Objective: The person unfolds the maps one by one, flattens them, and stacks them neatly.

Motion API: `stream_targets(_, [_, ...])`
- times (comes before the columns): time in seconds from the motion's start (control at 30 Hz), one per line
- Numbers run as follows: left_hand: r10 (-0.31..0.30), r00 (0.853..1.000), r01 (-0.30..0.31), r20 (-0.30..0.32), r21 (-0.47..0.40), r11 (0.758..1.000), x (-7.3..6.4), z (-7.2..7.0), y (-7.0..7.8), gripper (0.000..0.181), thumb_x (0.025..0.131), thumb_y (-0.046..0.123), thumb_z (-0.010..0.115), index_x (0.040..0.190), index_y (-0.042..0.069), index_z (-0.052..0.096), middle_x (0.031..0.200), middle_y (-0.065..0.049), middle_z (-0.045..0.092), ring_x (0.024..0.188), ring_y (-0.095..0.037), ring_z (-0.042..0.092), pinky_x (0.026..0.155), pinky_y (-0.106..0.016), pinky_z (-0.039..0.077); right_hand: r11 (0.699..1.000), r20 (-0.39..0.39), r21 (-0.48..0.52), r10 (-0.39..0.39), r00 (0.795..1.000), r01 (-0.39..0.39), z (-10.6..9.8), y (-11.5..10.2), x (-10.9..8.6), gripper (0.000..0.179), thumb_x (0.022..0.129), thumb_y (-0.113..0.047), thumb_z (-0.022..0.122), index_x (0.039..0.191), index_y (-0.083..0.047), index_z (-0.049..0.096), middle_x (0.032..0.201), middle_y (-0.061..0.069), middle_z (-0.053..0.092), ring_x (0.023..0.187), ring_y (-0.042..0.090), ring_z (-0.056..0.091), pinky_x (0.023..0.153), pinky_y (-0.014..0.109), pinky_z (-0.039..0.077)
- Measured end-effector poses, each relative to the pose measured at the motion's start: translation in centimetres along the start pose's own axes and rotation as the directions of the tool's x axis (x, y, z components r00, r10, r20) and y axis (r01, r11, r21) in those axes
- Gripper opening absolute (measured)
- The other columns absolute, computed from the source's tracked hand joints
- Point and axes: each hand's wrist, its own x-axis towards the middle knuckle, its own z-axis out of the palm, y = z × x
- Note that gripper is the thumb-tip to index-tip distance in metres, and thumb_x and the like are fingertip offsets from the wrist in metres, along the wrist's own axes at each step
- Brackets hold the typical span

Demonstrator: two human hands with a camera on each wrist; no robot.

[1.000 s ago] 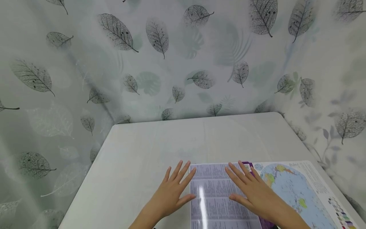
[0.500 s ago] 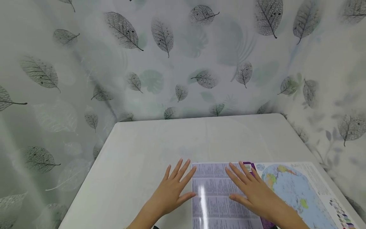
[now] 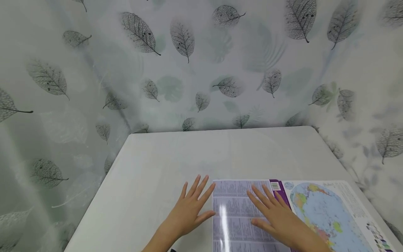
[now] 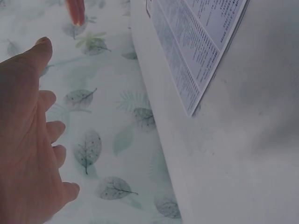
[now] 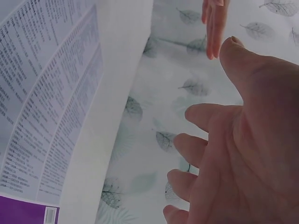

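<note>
My left hand hovers with spread, straight fingers just left of a large printed sheet. That sheet carries panels of small text on pale purple, a purple strip with a barcode, and a world map on its right part. Over the text panels and the purple strip is my right hand, its fingers also spread and straight. Both wrist views show the palms held above the surface, apart from the sheet; the left hand and right hand hold nothing. The right forearm hides part of the map.
The sheet lies at the front right of a white table with rounded back corners. Leaf-patterned curtains hang behind the table and along both sides. A bright glare streak crosses the text panels.
The head view has shifted slightly, so the sheet and table appear a little further right. My right hand has moved slightly left relative to the sheet, uncovering the barcode. The left hand stays spread.
</note>
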Motion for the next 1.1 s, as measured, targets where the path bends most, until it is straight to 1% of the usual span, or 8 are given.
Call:
stream_targets(0.23, [-0.019,1.000,0.019,0.002,-0.031,0.999,-0.4,0.6,0.0,0.074,0.093,0.054,0.044,0.151,0.018,0.015,0.156,-0.005,0.001,0.139,-0.033,0.006,0.102,-0.063,0.016,0.997,0.009,0.063,0.035,0.999,-0.036,0.9,0.6,-0.9,0.066,0.093,-0.038,0.055,0.149,-0.017,0.026,0.153,0.008,0.018,0.138,0.018,-0.008,0.108,0.046,-0.009])
stream_targets(0.37, [-0.034,0.999,0.035,0.014,-0.065,0.997,-0.9,1.1,0.3,0.073,0.094,0.054,0.041,0.151,0.016,0.016,0.155,-0.009,0.005,0.138,-0.036,0.008,0.101,-0.063,0.019,0.999,-0.024,0.037,0.028,0.999,-0.027,1.7,1.2,-1.7,0.066,0.092,-0.037,0.057,0.148,-0.017,0.028,0.150,0.010,0.025,0.139,0.017,-0.002,0.108,0.037,-0.011])
stream_targets(0.47, [-0.061,0.998,0.063,0.026,-0.098,0.993,-1.2,1.6,0.4,0.073,0.094,0.052,0.043,0.151,0.013,0.017,0.155,-0.011,0.009,0.138,-0.036,0.009,0.100,-0.063,0.021,0.999,-0.028,0.036,0.038,0.999,-0.037,2.1,1.7,-2.4,0.067,0.091,-0.035,0.059,0.147,-0.015,0.031,0.146,0.017,0.033,0.137,0.031,0.015,0.109,0.041,-0.006])
stream_targets(0.63, [-0.150,0.988,0.156,0.048,-0.157,0.975,-1.6,2.3,0.5,0.073,0.095,0.051,0.043,0.148,0.006,0.023,0.152,-0.015,0.017,0.137,-0.037,0.015,0.098,-0.062,0.027,0.983,0.109,0.085,0.152,0.982,-0.161,2.1,2.6,-3.3,0.065,0.090,-0.035,0.060,0.139,0.002,0.038,0.135,0.035,0.036,0.123,0.055,0.029,0.092,0.071,0.020])
stream_targets(0.77, [-0.272,0.961,0.277,0.057,-0.277,0.920,-1.9,3.0,0.2,0.069,0.094,0.043,0.052,0.143,-0.001,0.032,0.140,-0.021,0.038,0.126,-0.036,0.039,0.094,-0.053,0.039,0.960,0.229,0.072,0.248,0.941,-0.271,2.0,3.4,-4.1,0.066,0.089,-0.037,0.061,0.131,0.010,0.043,0.127,0.041,0.040,0.119,0.060,0.029,0.090,0.074,0.017])
stream_targets(0.87, [-0.364,0.924,0.374,0.119,-0.487,0.789,-2.2,4.3,-0.1,0.063,0.093,0.034,0.058,0.137,-0.008,0.039,0.119,-0.019,0.056,0.101,-0.031,0.059,0.079,-0.041,0.051,0.940,0.279,0.066,0.305,0.910,-0.335,2.0,4.1,-4.6,0.061,0.088,-0.036,0.062,0.125,0.011,0.049,0.119,0.036,0.050,0.114,0.057,0.040,0.091,0.071,0.022])
stream_targets(1.0, [-0.411,0.857,0.490,0.311,-0.738,0.463,-2.7,6.1,-0.4,0.057,0.094,0.027,0.057,0.129,-0.015,0.043,0.100,-0.014,0.063,0.082,-0.026,0.064,0.063,-0.034,0.054,0.911,0.275,0.072,0.372,0.886,-0.405,2.2,5.2,-5.4,0.033,0.089,-0.032,0.062,0.101,-0.002,0.059,0.084,0.007,0.060,0.078,0.026,0.060,0.074,0.044,0.048])
stream_targets(1.1, [-0.385,0.805,0.554,0.451,-0.803,0.218,-3.1,6.9,-0.3,0.057,0.095,0.025,0.055,0.129,-0.018,0.039,0.102,-0.017,0.062,0.087,-0.031,0.063,0.067,-0.039,0.055,0.863,0.265,0.102,0.456,0.849,-0.495,2.6,5.8,-5.9,0.022,0.090,-0.027,0.061,0.083,-0.008,0.053,0.068,-0.004,0.046,0.060,0.011,0.047,0.055,0.029,0.043])
